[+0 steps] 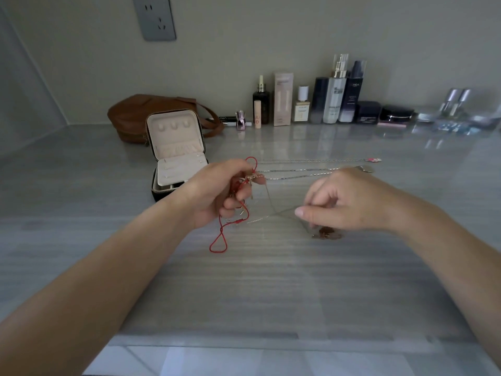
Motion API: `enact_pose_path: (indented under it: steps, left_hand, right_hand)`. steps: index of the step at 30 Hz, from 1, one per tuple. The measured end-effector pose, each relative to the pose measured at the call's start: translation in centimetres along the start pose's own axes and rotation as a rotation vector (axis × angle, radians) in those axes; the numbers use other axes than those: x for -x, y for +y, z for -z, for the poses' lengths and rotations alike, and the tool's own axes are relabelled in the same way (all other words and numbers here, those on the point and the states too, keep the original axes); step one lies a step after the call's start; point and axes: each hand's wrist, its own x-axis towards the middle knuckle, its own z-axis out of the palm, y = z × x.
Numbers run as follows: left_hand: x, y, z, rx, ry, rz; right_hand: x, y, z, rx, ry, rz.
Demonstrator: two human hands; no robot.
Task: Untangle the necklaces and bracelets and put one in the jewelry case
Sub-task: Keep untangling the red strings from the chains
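Above the table (271,280), just right of the open jewelry case (176,158), the left grip (217,191) clasps the tangle of red cord bracelet (219,240) and chains to anchor it, while the right grip (349,199) pinches one fine chain (284,211), apparently to draw it free.

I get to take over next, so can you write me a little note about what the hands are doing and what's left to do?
Left grip: holds the knot where the red cord bracelet and a thin chain tangle.
Right grip: pinches that chain; a brown pendant lies on the table beneath it.
Two silver necklaces lie stretched out behind the hands; I cannot tell if they are free of the knot.
Jewelry case: open, left of the hands, no necklace seen inside.
Left to do: finish untangling, then put one piece in the case.
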Motion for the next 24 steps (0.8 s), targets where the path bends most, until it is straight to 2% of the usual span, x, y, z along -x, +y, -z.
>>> enact_pose_path:
  steps: [2, 5, 7, 9, 12, 20, 24]
  left_hand:
    - [0.1, 0.1, 0.1, -0.016, -0.004, -0.007]
    - [0.1, 0.4, 0.6, -0.033, 0.016, -0.02]
    - [0.1, 0.6, 0.9, -0.04, 0.036, -0.018]
    - [0.1, 0.7, 1.2, -0.051, 0.044, -0.013]
    - [0.1, 0.7, 1.3, -0.073, 0.053, 0.002]
    - [0.0, 0.2, 0.6, -0.014, 0.007, 0.026]
    - [0.1, 0.2, 0.2, 0.096, -0.044, 0.026]
  right_hand:
    - [-0.3, 0.3, 0.1, -0.043, 0.088, -0.004]
    - [-1.1, 2.0, -0.2, 0.064, 0.224, -0.121]
    - [-1.6, 3.4, -0.4, 0.109, 0.216, -0.217]
    - [-1.9, 4.6, -0.7, 0.033, 0.147, -0.295]
    - [-2.2, 5.0, -0.9, -0.038, 0.138, -0.331]
    - [-2.1, 6.0, -0.5, 0.057, 0.215, -0.438]
    - [-1.8, 5.1, -0.5, 0.061, 0.311, -0.386]
